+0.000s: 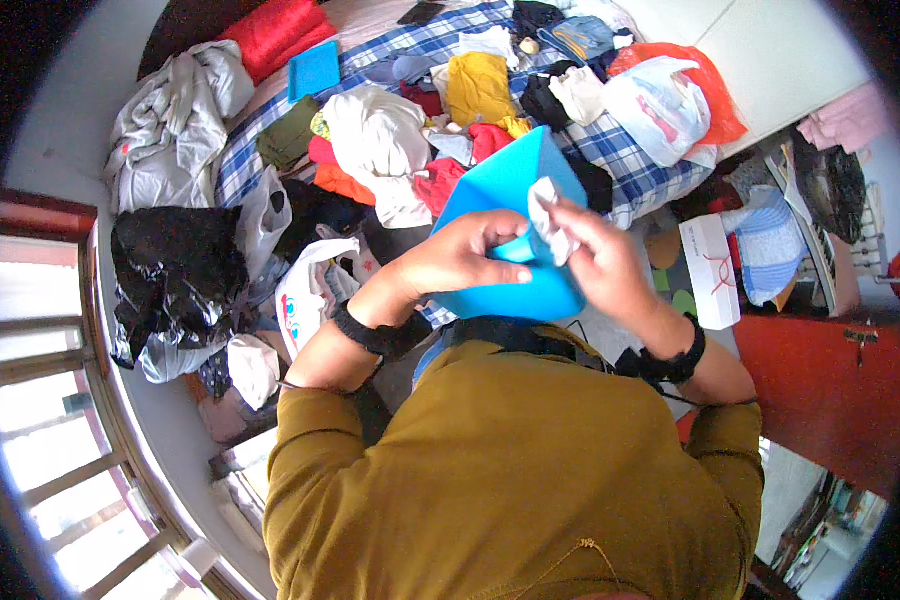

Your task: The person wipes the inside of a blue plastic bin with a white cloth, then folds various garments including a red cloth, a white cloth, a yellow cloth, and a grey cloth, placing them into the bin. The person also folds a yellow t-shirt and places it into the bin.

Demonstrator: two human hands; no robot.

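Note:
A bright blue, open plastic box (500, 185) is held tilted in front of my body. My left hand (450, 258) grips its near side, with the thumb and fingers closed around a protruding part. In my right hand (610, 262) is a crumpled white cloth (548, 215), pinched between thumb and fingers against the box's right edge. I cannot tell whether the cloth is fabric or paper. A dark band circles each wrist.
Beyond the box, a bed with a blue checked sheet (240, 165) is heaped with clothes. A flat blue panel (313, 70) lies at its far left. Black plastic bags (175, 270) stand left, and a red cabinet (830, 385) stands at right beside a white box (708, 272).

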